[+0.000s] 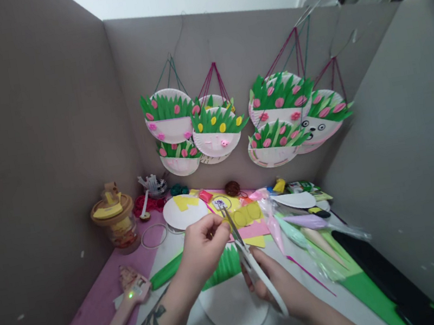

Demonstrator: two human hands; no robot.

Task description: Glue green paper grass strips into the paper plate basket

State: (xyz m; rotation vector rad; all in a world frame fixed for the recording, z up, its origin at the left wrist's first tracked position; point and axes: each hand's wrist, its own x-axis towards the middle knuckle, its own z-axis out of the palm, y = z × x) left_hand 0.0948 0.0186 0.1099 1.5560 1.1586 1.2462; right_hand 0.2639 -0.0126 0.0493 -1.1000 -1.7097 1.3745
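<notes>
My right hand [274,279] grips a pair of scissors [254,266] with white handles, its blades parted and pointing away from me. Just left of the blades, my left hand [205,246] is closed in a pinch. A small piece of yellow paper [227,224] shows at its fingertips, mostly hidden. Below both hands lies a white paper plate [235,305] with green fringed paper [221,271] along its far side. Yellow paper with drawn round outlines [245,215] lies beyond the scissors' tips.
Finished plate baskets with paper grass and flowers [216,135] hang on the grey partition. A pink glue gun [121,312] lies at the left, near a lidded jar [117,222]. Piping bags [304,221] and a black tablet-like slab [378,269] are at the right.
</notes>
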